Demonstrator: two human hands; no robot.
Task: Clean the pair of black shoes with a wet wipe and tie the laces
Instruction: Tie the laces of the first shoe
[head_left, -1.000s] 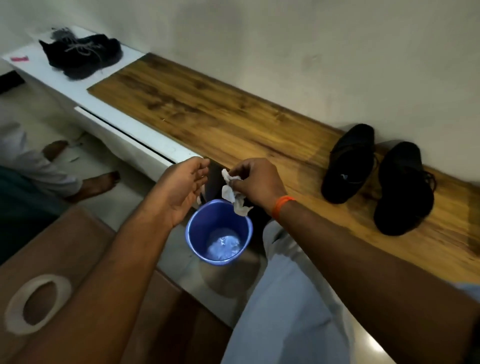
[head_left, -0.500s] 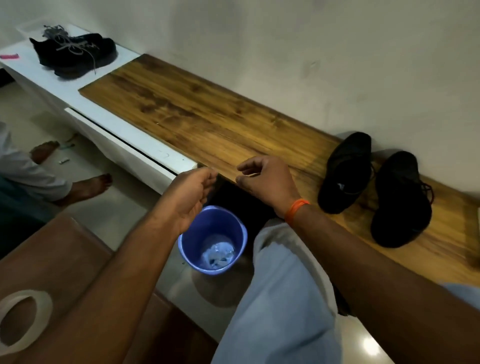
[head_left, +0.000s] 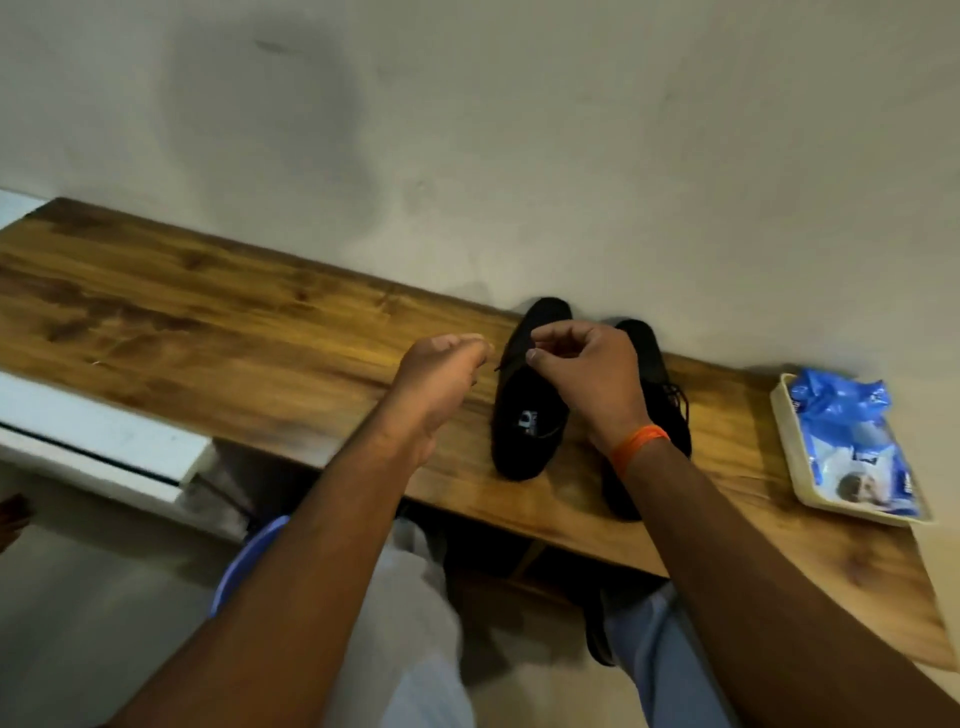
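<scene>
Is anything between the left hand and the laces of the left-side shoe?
Nothing visible. The left hand hovers beside the shoe, with only bare bench between them; the right hand already pinches at its lace.

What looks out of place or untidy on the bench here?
Little stands out. The wipes pack lies crumpled and torn open in its tray, and the right shoe's laces hang loose. The right hand pinches the left shoe's lace; the left hand hovers beside it.
</scene>
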